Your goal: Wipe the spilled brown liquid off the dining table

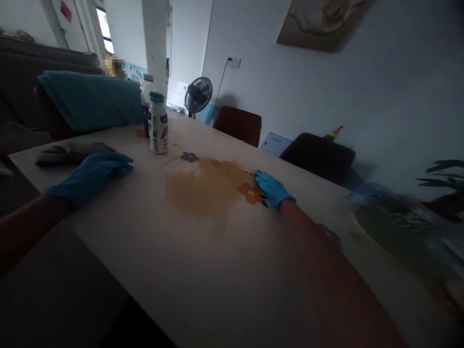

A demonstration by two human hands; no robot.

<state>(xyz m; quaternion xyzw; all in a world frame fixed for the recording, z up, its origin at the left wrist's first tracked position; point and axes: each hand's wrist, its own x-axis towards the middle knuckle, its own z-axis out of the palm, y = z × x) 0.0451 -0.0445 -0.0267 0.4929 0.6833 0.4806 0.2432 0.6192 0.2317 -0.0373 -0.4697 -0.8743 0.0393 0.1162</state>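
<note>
A wide brown liquid stain (203, 188) spreads across the middle of the pale, flower-printed tabletop (203, 285). Just right of it, beside an orange printed flower (251, 192), my right hand (273, 188) lies in a blue glove with its fingers stretched out on the surface. At the left side of the table, my left hand (97, 173), also blue-gloved, has its fingers extended with nothing seen in them. Directly behind that hand lies a crumpled grey-brown cloth (74, 151); whether they touch I cannot tell.
A white bottle with a green cap (158, 128) stands beyond the stain, a purple-labelled bottle (146, 108) behind it. A teal towel (90, 101) drapes over a chair. Two more chairs, one brown (237, 124), one black (319, 155), line the far side. A fan (198, 94) stands behind.
</note>
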